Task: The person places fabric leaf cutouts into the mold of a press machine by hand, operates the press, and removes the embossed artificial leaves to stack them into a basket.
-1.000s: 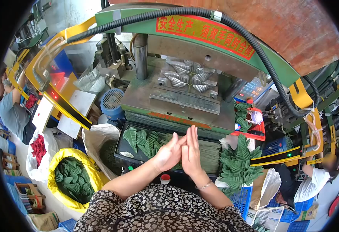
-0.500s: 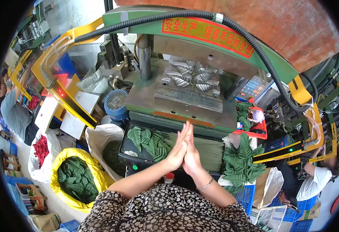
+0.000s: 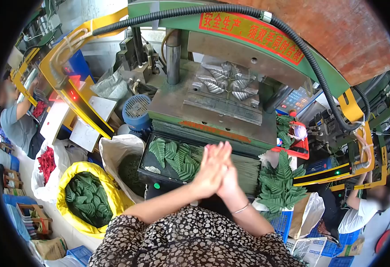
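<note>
My left hand [image 3: 209, 174] and my right hand [image 3: 228, 180] are clasped together in front of the machine's table, fingers folded against each other. No object shows between the palms. A bracelet circles my right wrist. Just left of my hands, several green fabric leaves [image 3: 158, 151] lie on a black tray [image 3: 152, 175]. Beyond and right of my fingers is a bundle of thin pale-green stems [image 3: 247, 171]. Above them, the press table [image 3: 172, 104] carries a metal leaf-shaped mold [image 3: 228, 82].
A yellow sack [image 3: 66, 213] of green leaves stands at lower left, beside a white sack [image 3: 110, 149]. More leaf sprays [image 3: 281, 182] lie at right. Yellow-black sensor bars [image 3: 86, 113] flank the press. Two other people, one in a grey shirt [image 3: 17, 129], one in a white shirt [image 3: 357, 216], sit at the sides.
My palms were flat together with fingers straight and pointing forward; now the fingers are folded over each other. The view has shifted slightly.
</note>
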A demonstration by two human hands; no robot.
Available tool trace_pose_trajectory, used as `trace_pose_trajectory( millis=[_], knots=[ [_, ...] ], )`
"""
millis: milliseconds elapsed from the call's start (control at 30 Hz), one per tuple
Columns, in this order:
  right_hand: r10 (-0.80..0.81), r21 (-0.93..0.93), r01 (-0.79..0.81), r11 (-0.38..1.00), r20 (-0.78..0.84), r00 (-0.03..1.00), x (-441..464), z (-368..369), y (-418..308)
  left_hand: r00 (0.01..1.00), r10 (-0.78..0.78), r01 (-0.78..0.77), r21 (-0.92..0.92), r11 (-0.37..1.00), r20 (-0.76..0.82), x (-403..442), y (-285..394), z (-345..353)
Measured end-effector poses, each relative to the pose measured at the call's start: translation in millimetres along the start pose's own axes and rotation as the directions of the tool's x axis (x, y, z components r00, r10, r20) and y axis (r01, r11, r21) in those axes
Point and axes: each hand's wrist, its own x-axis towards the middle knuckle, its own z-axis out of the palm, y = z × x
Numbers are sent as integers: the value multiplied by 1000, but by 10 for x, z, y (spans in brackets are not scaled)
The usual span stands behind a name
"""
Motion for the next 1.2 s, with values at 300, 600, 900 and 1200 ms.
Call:
trace_pose_trajectory(
  millis=[300, 600, 900, 1200],
  knots=[
    [181, 192, -166, 967, -58, 982, -172, 248, -115, 989, -66, 40, 185, 982, 136, -52, -99, -52],
    [-98, -187, 81, 979, -84, 992, -219, 407, -849, 973, -224, 229, 323, 918, -55, -86, -486, -577],
    [-203, -951, -228, -211, -185, 961, -532, -493, -222, 756, -653, 648, 104, 755, 28, -328, -372, -645],
    [-314, -882, -336, -330, -234, 920, -402, -503, 291, 869, -451, 442, 90, 893, 206, -616, -628, -80]
  ],
)
